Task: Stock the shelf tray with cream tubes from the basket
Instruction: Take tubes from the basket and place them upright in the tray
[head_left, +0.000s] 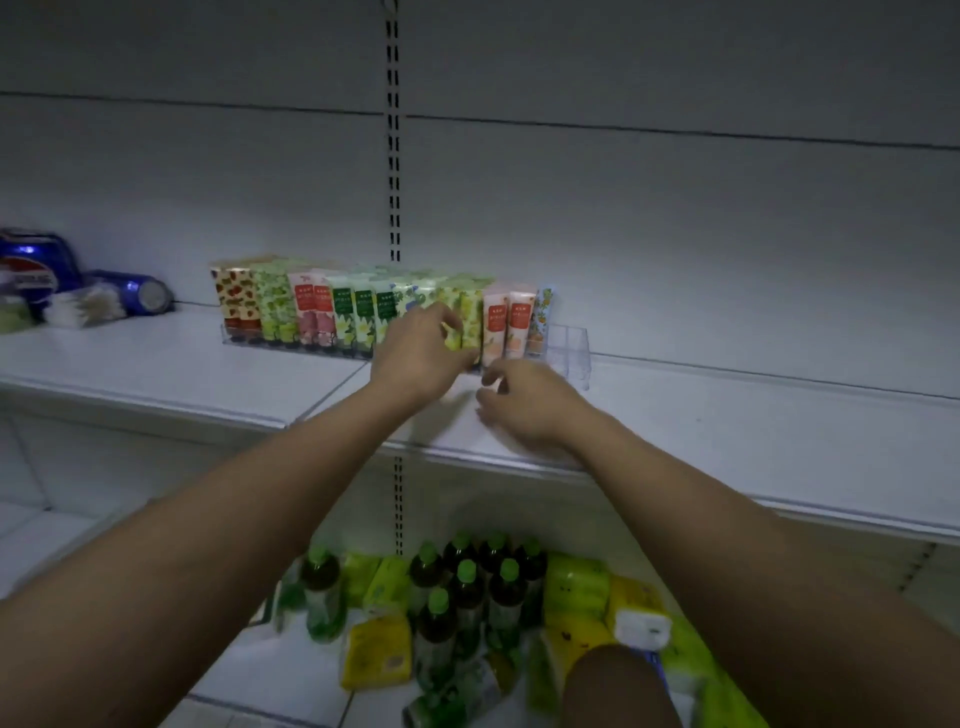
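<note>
clear shelf tray (570, 349), frame centre: upright cream tubes (332, 312) (right end bare). left hand (418, 353) touches yellow-green tube (470, 317), fingers spread; right hand (524, 400) loosely curled, holding nothing.

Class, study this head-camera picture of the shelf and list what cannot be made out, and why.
- Basket: not in the head view, so its tubes cannot be counted.
- Yellow-green tube: partly hidden behind the left hand.
- Right hand: fingers blurred; grip unclear.
- Tube labels: print too small.
- Blue cans: cut by the left edge.
</note>
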